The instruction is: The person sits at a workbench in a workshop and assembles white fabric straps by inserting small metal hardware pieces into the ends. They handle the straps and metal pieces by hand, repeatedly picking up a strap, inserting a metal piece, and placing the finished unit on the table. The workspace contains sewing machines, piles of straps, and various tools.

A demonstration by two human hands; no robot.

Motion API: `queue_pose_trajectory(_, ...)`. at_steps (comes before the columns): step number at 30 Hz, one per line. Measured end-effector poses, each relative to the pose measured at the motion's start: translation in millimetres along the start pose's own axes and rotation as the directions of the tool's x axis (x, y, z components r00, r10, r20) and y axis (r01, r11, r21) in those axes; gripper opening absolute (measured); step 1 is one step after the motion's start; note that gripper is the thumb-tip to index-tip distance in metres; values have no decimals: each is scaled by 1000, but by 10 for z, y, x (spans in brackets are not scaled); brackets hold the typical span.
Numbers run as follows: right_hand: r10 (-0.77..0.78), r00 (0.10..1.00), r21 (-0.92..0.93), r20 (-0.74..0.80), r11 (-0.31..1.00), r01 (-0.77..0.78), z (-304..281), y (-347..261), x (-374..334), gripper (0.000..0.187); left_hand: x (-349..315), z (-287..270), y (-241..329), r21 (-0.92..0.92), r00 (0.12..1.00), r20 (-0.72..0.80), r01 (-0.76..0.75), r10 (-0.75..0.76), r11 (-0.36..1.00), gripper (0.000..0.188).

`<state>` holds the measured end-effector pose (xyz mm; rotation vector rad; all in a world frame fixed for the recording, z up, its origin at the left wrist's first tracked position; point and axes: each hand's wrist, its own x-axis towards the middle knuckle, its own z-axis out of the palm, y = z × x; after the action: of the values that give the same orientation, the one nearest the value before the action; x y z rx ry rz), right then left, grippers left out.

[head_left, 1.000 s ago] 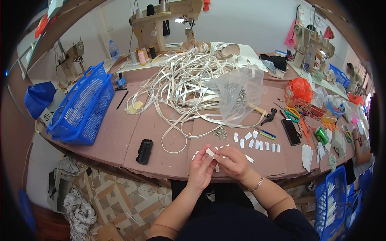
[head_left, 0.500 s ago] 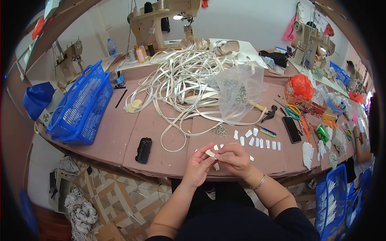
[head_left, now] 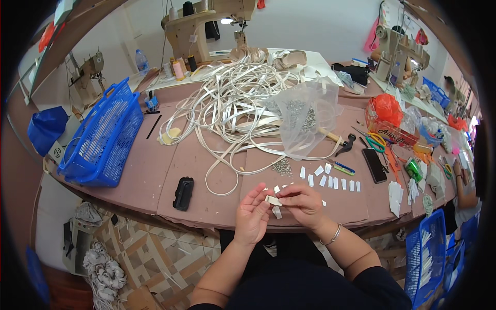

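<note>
Close to the table's front edge, my left hand and my right hand meet around a short cream strip. The fingertips of both hands pinch it, the left at one end and the right at the other. Part of the strip is hidden by my fingers. Just beyond them lie a few more pale pieces, partly covered. Small white tabs are spread in loose rows to the right of my hands. A little heap of small metal rings sits behind my fingers.
A big tangle of white straps covers the table's middle, beside a clear plastic bag of metal parts. Around them are a black case, a blue basket, a hammer, scissors and a phone.
The cream strip has turned slightly between my fingers, and my right fingers have shifted a little along it. My left fingers have spread slightly. The things on the table stay as they were.
</note>
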<state>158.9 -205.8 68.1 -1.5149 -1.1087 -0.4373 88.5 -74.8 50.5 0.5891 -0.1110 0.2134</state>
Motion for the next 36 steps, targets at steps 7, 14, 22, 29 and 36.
queue_pose_trajectory(7, 593, 798, 587, 111, 608, -534, 79, -186, 3, 31, -12, -19, -18, 138, 996, -34, -81, 86, 987, 38)
queue_pose_trajectory(14, 719, 571, 678, 396, 191, -710, -81, -219, 1, 27, -63, -17, -27, 455, 989, 41, -143, 139, 879, 39)
queue_pose_trajectory(22, 713, 597, 705, 367, 206, -679, -52, -189, -2, 17, -57, -7, 24, 437, 998, 17, 44, -57, 898, 38)
queue_pose_trajectory(29, 717, 519, 645, 466, 126, -754, -93, -110, -11, 20, -61, -63, 17, 525, 1000, 31, -22, 6, 851, 35)
queue_pose_trajectory(36, 739, 455, 610, 496, 75, -788, -88, -146, -66, 15, -53, -67, 21, 525, 994, 70, -108, 83, 844, 29)
